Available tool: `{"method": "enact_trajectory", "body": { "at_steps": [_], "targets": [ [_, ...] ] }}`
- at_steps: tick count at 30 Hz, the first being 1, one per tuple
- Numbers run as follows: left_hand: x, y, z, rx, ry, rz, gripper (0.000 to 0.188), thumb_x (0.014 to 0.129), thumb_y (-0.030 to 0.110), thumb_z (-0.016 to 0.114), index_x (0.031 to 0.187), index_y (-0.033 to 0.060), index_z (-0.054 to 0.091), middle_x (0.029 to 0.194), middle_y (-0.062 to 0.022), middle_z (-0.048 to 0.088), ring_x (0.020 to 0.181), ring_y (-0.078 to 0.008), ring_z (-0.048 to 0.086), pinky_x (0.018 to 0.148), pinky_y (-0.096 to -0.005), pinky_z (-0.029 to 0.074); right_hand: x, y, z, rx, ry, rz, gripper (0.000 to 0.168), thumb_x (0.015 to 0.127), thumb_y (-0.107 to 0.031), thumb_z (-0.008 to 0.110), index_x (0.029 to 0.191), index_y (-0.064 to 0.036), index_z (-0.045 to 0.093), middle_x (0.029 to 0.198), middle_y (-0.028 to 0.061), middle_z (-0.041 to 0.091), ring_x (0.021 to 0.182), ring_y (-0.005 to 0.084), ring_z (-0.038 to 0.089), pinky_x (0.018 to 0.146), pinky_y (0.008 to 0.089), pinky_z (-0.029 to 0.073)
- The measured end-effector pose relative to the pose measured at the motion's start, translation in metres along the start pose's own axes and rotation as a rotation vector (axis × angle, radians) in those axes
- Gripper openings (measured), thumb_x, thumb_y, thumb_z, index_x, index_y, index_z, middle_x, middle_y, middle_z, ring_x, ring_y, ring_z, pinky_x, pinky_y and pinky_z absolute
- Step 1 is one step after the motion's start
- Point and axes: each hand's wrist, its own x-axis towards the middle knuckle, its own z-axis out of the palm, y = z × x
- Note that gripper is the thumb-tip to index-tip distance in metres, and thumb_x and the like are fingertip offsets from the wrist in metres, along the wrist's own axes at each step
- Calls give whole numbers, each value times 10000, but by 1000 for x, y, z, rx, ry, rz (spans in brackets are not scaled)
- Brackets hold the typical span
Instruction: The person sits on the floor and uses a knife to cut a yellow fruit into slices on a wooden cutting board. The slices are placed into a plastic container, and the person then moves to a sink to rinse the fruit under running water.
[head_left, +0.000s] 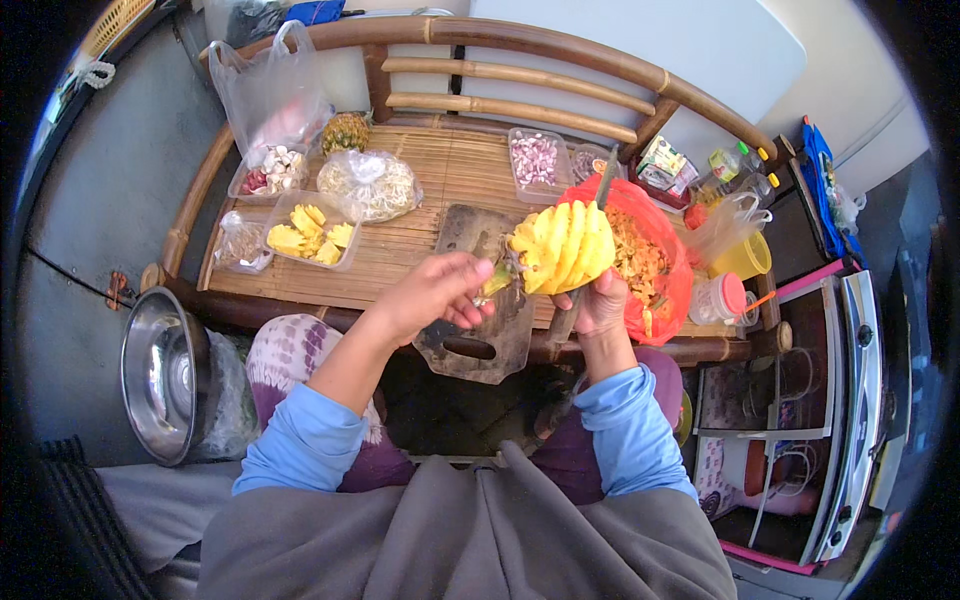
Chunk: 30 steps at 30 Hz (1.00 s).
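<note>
A peeled pineapple (564, 247) with spiral grooves cut in its yellow flesh is held above the table. Its short stem (496, 283) points left, where the thumb and fingers of my left hand (439, 294) close around it. My right hand (602, 304) grips a knife (606, 184) at its wooden handle, with the fingertips against the underside of the fruit. The blade rises behind the pineapple, its middle hidden. Below lies a worn wooden cutting board (480, 337), its handle end jutting over the table's front edge.
On the bamboo table (450, 172), a red plastic bag (671, 262) of peelings lies right. Left are a container of pineapple pieces (307, 234), bagged bean sprouts (369, 184), garlic (281, 169) and an unpeeled pineapple (346, 133). Chopped shallots (535, 159) stand behind. A steel basin (166, 375) is lower left.
</note>
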Motion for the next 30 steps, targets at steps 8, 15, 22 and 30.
{"method": "enact_trajectory", "body": {
  "at_steps": [8, 15, 22, 30],
  "targets": [
    [8, -23, 19, -64, -109, 206, 230, 881, 137, 646, 1037, -19, 581, 879, -65, 642, 780, -119, 627, 683, -256, 528, 0, -13, -10, -42, -91, 4, 938, 561, -162, 840, 1354, -54, 352, 1148, 157, 574, 738, 232, 643, 422, 264, 518],
    [1, -20, 20, 712, 353, 823, 285, 821, 56, 678, 1084, -25, 605, 1012, -140, 659, 875, -223, 651, 767, -298, 515, -6, -33, -9, -121, -89, 11, 812, 645, -150, 819, 1356, -110, 428, 1286, 189, 514, 844, 217, 646, 448, 227, 504],
    [3, -16, 18, 803, 425, 1001, 312, 767, 13, 686, 1072, 7, 617, 958, -169, 646, 808, -298, 649, 683, -340, 523, -8, -31, -1, -150, -94, -38, 707, 690, -153, 795, 1320, -105, 479, 1322, 201, 490, 836, 189, 645, 442, 213, 488],
    [4, -13, 15, 480, 441, 639, 215, 854, 67, 642, 1055, -5, 621, 842, -105, 663, 652, -156, 648, 588, -250, 521, -2, -13, -6, -112, 92, 46, 550, 831, -203, 689, 1304, -32, 467, 1106, 74, 610, 693, 121, 591, 421, 215, 442]
  ]
}}
